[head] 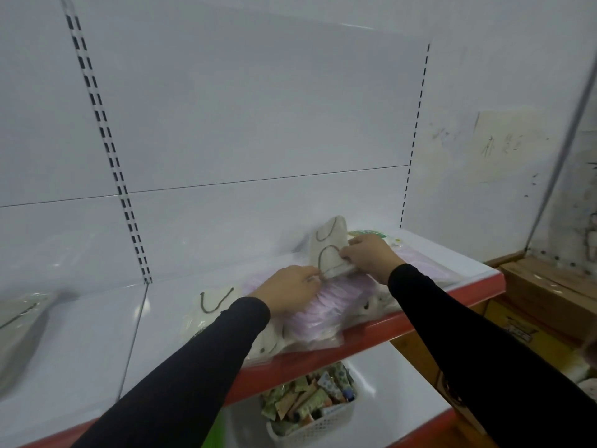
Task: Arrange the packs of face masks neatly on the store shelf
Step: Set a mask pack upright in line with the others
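Note:
A beige mask pack (329, 245) with dark ear loops stands upright near the back of the white shelf (97, 331). My right hand (371, 255) pinches its right edge and my left hand (290, 287) pinches its lower left corner. Under my hands lies a pack of pink masks (326, 313) in clear plastic. Another beige pack (214, 305) lies flat to the left, partly under my left sleeve. More pink packs (429, 265) and a green-printed pack (374, 234) lie behind my right hand.
The shelf has a red front edge (468, 292). A further pack (19, 315) lies at the far left. On the lower shelf stands a white basket (316, 425) full of small packets. Cardboard boxes (549, 286) stand at the right.

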Tool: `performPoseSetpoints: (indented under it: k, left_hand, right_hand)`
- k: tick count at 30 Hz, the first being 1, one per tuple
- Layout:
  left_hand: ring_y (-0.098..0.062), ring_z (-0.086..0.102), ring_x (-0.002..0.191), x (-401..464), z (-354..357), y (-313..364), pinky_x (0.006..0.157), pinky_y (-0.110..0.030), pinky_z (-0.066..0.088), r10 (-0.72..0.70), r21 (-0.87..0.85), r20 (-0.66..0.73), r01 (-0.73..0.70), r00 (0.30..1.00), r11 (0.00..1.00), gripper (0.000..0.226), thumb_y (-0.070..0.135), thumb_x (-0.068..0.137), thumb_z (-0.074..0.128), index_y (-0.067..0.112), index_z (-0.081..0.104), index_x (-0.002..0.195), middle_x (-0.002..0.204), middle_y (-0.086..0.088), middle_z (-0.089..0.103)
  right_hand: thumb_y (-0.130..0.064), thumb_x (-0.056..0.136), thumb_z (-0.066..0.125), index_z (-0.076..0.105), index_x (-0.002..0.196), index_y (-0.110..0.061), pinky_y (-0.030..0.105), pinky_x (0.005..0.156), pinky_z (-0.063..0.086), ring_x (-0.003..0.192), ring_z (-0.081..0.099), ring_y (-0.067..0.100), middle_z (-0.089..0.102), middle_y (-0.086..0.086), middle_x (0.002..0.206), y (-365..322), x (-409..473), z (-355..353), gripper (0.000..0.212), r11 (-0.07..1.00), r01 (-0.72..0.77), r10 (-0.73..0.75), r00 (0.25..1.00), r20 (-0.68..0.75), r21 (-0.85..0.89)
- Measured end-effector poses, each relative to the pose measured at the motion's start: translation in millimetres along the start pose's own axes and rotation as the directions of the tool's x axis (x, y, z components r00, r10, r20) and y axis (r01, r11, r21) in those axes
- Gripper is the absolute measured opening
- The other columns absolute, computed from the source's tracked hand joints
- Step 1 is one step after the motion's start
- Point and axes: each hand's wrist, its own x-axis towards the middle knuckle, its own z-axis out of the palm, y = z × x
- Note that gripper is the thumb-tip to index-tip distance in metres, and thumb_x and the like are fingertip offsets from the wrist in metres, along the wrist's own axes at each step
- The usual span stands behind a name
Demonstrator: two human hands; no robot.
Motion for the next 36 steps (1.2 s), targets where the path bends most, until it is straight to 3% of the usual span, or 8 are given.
performPoseSetpoints:
  k: [6,10,12,15,19,22,25,36]
  left_hand:
    - [-0.024,0.052,0.122,-4,-25,-20,0.101,-0.029,0.038,-0.266,-0.449,-0.253,0.13,0.93,0.884,0.048,0.04,0.099,0.05,0.015,0.047,0.139,0.134,-0.006,0.053]
    - [-0.03,0.066,0.092,-15,-48,-22,0.085,-0.04,0.055,-0.383,-0.935,-0.074,0.07,0.921,0.348,0.038,0.044,0.096,0.056,0.008,0.056,0.107,0.107,-0.015,0.067]
    - [-0.03,0.07,0.093,-19,-53,-23,0.077,-0.04,0.058,-0.355,-0.969,-0.108,-0.018,0.929,0.247,0.035,0.035,0.098,0.057,0.004,0.062,0.114,0.106,-0.018,0.071]
    - [-0.028,0.071,0.094,-25,-57,-30,0.071,-0.038,0.058,-0.41,-0.935,-0.215,-0.066,0.886,0.349,0.027,0.013,0.097,0.058,0.004,0.059,0.122,0.109,-0.015,0.071]
    - [-0.028,0.07,0.093,-38,-55,-50,0.075,-0.041,0.058,-0.453,-0.914,-0.204,-0.003,0.868,0.406,0.016,0.008,0.097,0.055,0.01,0.059,0.113,0.105,-0.012,0.071]
    - [-0.028,0.07,0.089,-45,-49,-57,0.077,-0.041,0.058,-0.455,-0.896,-0.186,0.04,0.871,0.442,0.013,0.004,0.097,0.052,0.009,0.061,0.105,0.099,-0.013,0.072]
    - [-0.028,0.07,0.086,-51,-45,-58,0.079,-0.042,0.058,-0.464,-0.878,-0.168,0.083,0.87,0.472,0.014,0.003,0.097,0.05,0.011,0.062,0.097,0.094,-0.013,0.072]
    - [-0.028,0.068,0.085,-64,-47,-52,0.083,-0.046,0.056,-0.446,-0.895,-0.133,0.085,0.885,0.437,0.022,-0.001,0.097,0.045,0.012,0.062,0.099,0.092,-0.012,0.07]
  right_hand:
    - [0.001,0.086,0.056,0.067,0.105,0.003,0.035,0.061,0.042,0.077,0.055,0.028,0.065,0.019,0.086,-10,-11,5,0.021,0.934,0.029,-0.047,0.998,0.043,0.356]
    - [0.0,0.092,0.056,0.062,0.114,0.007,0.034,0.065,0.039,0.086,0.052,0.03,0.062,0.019,0.092,-30,-30,23,0.024,0.852,0.002,-0.104,0.981,0.166,0.523]
    - [0.0,0.094,0.055,0.062,0.115,0.005,0.037,0.075,0.047,0.087,0.058,0.029,0.064,0.018,0.095,-40,-41,34,0.022,0.827,-0.014,-0.144,0.961,0.235,0.562]
    - [-0.012,0.098,0.056,0.066,0.105,-0.003,0.038,0.082,0.055,0.087,0.067,0.028,0.07,0.016,0.099,-47,-54,41,0.015,0.872,0.063,-0.208,0.945,0.252,0.485]
    - [-0.036,0.096,0.054,0.068,0.108,-0.005,0.035,0.088,0.048,0.104,0.064,0.029,0.07,0.012,0.11,-21,-33,24,0.036,0.869,0.321,-0.367,0.929,-0.055,-0.375]
    - [-0.043,0.093,0.055,0.064,0.106,-0.016,0.028,0.084,0.043,0.112,0.057,0.028,0.066,0.001,0.11,1,-25,10,0.032,0.729,0.285,-0.212,0.958,0.191,-0.622]
    - [-0.045,0.091,0.054,0.043,0.069,-0.021,0.023,0.058,0.033,0.082,0.053,0.023,0.052,-0.006,0.073,13,-28,10,0.034,0.708,0.292,-0.144,0.951,0.273,-0.643]
    - [-0.04,0.097,0.047,0.057,0.071,-0.021,0.034,0.063,0.039,0.072,0.055,0.021,0.06,-0.003,0.07,1,-37,9,0.033,0.86,0.379,-0.414,0.91,-0.033,-0.343]
